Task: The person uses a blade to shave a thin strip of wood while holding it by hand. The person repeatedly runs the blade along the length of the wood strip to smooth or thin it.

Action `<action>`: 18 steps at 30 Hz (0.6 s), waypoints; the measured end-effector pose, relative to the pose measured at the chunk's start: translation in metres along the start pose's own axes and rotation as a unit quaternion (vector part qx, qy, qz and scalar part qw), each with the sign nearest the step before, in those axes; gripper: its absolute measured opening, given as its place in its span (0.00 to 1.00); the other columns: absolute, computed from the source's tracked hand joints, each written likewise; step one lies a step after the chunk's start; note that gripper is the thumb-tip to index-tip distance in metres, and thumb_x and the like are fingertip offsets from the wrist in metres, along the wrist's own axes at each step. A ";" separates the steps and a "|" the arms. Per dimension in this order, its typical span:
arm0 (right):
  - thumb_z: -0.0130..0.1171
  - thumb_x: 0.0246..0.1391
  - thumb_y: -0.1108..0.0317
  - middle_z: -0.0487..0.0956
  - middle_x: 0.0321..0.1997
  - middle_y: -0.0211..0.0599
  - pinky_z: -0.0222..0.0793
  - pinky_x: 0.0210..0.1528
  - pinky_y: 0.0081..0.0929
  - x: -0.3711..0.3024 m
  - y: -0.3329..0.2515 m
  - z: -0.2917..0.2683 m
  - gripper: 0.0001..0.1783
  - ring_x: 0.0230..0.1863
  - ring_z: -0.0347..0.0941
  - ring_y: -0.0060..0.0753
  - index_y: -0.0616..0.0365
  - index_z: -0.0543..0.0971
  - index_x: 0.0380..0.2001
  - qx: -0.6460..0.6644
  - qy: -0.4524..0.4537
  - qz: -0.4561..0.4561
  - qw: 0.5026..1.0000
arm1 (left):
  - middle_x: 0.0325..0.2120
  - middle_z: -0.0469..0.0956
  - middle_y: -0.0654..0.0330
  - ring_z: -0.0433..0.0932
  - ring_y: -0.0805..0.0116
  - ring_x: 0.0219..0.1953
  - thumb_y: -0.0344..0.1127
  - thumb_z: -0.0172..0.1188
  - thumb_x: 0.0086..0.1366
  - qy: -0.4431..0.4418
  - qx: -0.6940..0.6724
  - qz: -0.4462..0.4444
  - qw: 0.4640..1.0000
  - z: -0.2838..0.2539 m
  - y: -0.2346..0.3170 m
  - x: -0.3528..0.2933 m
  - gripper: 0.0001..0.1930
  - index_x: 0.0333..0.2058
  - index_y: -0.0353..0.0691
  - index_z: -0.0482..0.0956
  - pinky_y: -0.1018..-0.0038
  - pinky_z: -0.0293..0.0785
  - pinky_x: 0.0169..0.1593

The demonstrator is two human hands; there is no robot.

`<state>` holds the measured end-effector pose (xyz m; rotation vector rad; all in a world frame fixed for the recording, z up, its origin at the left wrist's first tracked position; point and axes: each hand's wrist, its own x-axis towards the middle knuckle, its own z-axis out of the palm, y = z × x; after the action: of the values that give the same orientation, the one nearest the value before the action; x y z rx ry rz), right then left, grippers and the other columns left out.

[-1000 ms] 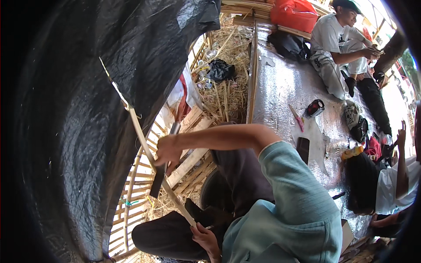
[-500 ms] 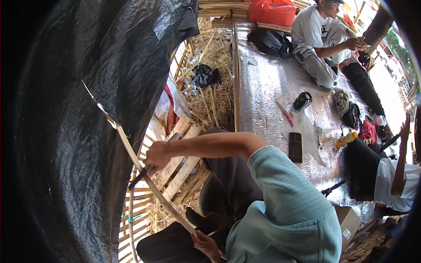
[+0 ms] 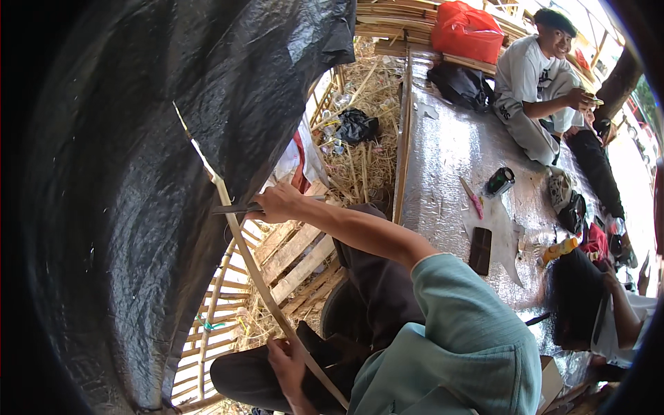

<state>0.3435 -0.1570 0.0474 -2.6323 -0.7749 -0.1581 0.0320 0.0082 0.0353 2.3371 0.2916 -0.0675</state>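
The right hand (image 3: 280,202) is wrapped round a knife (image 3: 246,207); left of that grip, the stick (image 3: 257,275) slants down-right beside the left hand (image 3: 287,365), whose hold I cannot tell.

Looks like a makeshift, open-sided outdoor shelter. Judged so from black plastic sheeting (image 3: 138,173) filling the left of the frame, a bamboo slat lattice (image 3: 209,319) at lower left of centre and straw-littered ground (image 3: 384,169) at upper centre. Noted as well: foil-faced platform (image 3: 443,190) with seated people (image 3: 520,72) at right, stacked bamboo strips (image 3: 394,21) at top, bright daylight and greenery (image 3: 644,100) at far right.
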 end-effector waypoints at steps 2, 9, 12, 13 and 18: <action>0.41 0.50 0.34 0.76 0.19 0.46 0.70 0.31 0.44 0.000 -0.009 -0.002 0.34 0.26 0.76 0.51 0.55 0.76 0.38 -0.004 0.009 -0.008 1.000 | 0.34 0.73 0.44 0.72 0.51 0.40 0.41 0.55 0.59 0.015 0.071 0.040 0.997 -0.022 0.011 0.032 0.26 0.50 0.30 0.60 0.61 0.68 0.42; 0.48 0.51 0.41 0.75 0.19 0.49 0.68 0.25 0.45 -0.019 -0.045 -0.038 0.27 0.22 0.73 0.55 0.58 0.74 0.29 -0.002 -0.010 -0.041 0.999 | 0.32 0.75 0.53 0.77 0.63 0.32 0.35 0.48 0.64 -0.003 -0.172 0.052 0.984 0.009 -0.029 0.141 0.14 0.43 0.31 0.67 0.71 0.73 0.35; 0.55 0.47 0.44 0.73 0.15 0.41 0.68 0.21 0.38 -0.029 -0.024 -0.016 0.23 0.19 0.73 0.50 0.56 0.74 0.28 0.007 0.036 -0.189 0.981 | 0.28 0.74 0.56 0.74 0.72 0.21 0.36 0.46 0.65 -0.030 -0.379 -0.061 0.923 0.023 0.002 0.115 0.12 0.39 0.32 0.68 0.75 0.70 0.24; 0.55 0.47 0.44 0.73 0.15 0.41 0.68 0.21 0.38 -0.031 -0.040 -0.009 0.23 0.19 0.73 0.50 0.56 0.74 0.28 0.016 0.025 -0.209 0.977 | 0.26 0.74 0.57 0.72 0.75 0.18 0.37 0.46 0.65 -0.008 -0.382 -0.066 0.922 0.027 -0.004 0.111 0.12 0.38 0.32 0.69 0.77 0.68 0.21; 0.50 0.46 0.36 0.71 0.11 0.38 0.68 0.19 0.33 -0.046 -0.047 0.021 0.30 0.15 0.73 0.41 0.55 0.72 0.30 -0.089 0.071 -0.425 0.898 | 0.17 0.71 0.63 0.68 0.79 0.16 0.38 0.47 0.65 0.001 -0.334 -0.083 0.939 0.038 -0.011 0.109 0.14 0.28 0.32 0.73 0.80 0.63 0.18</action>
<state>0.2792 -0.1351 0.0346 -2.2030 -1.8723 -0.6695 0.1374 0.0094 -0.0143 1.6340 0.4340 -0.0398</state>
